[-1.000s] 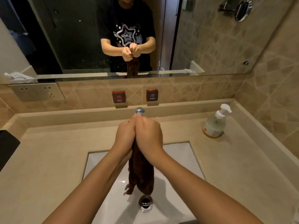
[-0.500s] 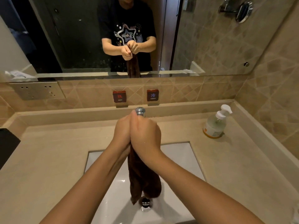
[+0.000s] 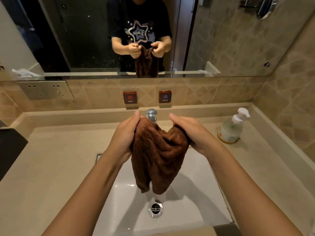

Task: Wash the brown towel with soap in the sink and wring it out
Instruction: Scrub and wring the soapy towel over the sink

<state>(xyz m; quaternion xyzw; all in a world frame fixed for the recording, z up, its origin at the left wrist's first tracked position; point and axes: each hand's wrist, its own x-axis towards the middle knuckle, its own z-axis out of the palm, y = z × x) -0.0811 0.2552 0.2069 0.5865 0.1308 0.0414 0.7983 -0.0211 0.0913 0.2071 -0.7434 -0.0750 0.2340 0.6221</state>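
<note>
One soft brown towel (image 3: 157, 157) hangs over one white sink (image 3: 192, 198). Two hands pinch its top corners: left hand (image 3: 127, 133) and right hand (image 3: 192, 132), fingers closed on cloth.

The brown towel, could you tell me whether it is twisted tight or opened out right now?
Partly opened out. The brown towel hangs loosely between the left hand and right hand, held apart above the sink.
</note>
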